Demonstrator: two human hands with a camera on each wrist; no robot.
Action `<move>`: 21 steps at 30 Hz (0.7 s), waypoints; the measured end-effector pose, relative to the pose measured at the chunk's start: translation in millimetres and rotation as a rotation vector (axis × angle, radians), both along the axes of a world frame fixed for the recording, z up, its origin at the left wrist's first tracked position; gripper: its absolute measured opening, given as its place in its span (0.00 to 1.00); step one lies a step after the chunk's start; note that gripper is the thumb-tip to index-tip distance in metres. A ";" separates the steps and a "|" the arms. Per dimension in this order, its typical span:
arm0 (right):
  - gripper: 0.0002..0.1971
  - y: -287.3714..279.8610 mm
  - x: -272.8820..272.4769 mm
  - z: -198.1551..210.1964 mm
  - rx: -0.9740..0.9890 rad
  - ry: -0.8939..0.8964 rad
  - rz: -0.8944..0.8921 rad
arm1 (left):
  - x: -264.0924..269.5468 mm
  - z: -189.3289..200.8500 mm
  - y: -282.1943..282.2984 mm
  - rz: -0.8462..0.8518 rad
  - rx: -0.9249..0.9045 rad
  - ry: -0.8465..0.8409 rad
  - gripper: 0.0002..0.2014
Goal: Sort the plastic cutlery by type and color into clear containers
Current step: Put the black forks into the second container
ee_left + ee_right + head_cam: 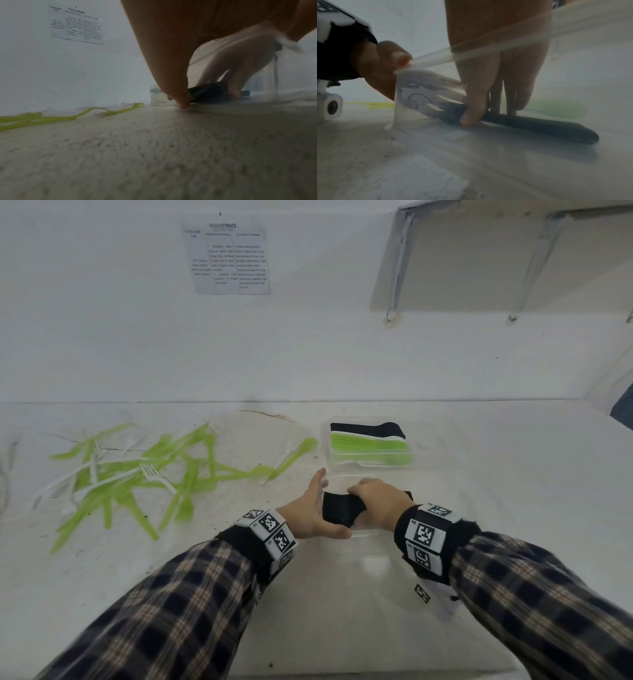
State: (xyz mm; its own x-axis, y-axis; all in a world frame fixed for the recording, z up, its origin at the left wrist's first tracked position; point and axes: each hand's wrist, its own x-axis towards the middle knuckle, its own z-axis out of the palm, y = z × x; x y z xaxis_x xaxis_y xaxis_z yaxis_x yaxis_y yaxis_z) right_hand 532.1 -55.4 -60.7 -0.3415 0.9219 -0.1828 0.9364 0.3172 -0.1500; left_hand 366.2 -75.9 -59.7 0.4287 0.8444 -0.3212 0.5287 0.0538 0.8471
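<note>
here the right hand grips seemingly stacked black cutlery.

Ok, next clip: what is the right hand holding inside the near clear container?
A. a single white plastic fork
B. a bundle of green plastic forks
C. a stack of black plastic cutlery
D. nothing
C: the right hand has its thumb and fingers curled round a stack of black plastic cutlery, lowered inside the near clear plastic container, whose corner the left hand steadies.
</note>
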 end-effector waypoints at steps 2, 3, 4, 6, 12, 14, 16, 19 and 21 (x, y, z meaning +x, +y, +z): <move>0.24 -0.3 -0.6 2.0 0.026 -0.004 -0.021 | -0.3 -0.6 0.2 0.002 -0.002 -0.006 0.58; 0.24 -0.7 -0.9 2.9 0.028 -0.001 -0.023 | -0.7 -0.9 0.3 0.003 -0.002 -0.005 0.59; 0.22 -1.0 -0.9 3.6 0.024 0.007 -0.023 | -0.7 -0.8 0.3 0.004 -0.002 -0.008 0.59; 0.20 -1.7 -0.3 4.7 0.011 0.017 -0.021 | -0.5 -0.5 0.1 0.007 -0.009 -0.023 0.59; 0.31 -2.3 1.5 8.5 -0.003 0.022 -0.009 | -0.4 -1.1 0.0 0.004 -0.008 -0.044 0.58; 0.32 -2.3 2.5 9.3 -0.002 0.018 -0.011 | -1.3 -1.1 -0.1 0.004 -0.008 -0.028 0.58; 0.32 -2.3 2.4 10.4 -0.010 0.010 -0.021 | -1.6 -1.1 0.0 0.004 -0.011 -0.029 0.58; 0.29 -2.4 0.7 10.7 -0.011 -0.004 -0.029 | -1.1 -1.0 0.0 -0.001 -0.008 -0.031 0.58; 0.27 -3.2 -0.1 10.9 -0.014 -0.005 -0.031 | -0.4 -1.6 0.2 0.000 -0.006 -0.042 0.58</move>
State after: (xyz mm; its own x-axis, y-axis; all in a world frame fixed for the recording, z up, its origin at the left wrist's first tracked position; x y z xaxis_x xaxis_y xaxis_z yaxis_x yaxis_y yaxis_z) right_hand 532.0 -58.7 -49.9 -0.3118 0.9293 -0.1978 0.9466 0.2858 -0.1492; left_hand 365.7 -75.7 -61.3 0.4418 0.8425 -0.3082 0.4924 0.0594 0.8684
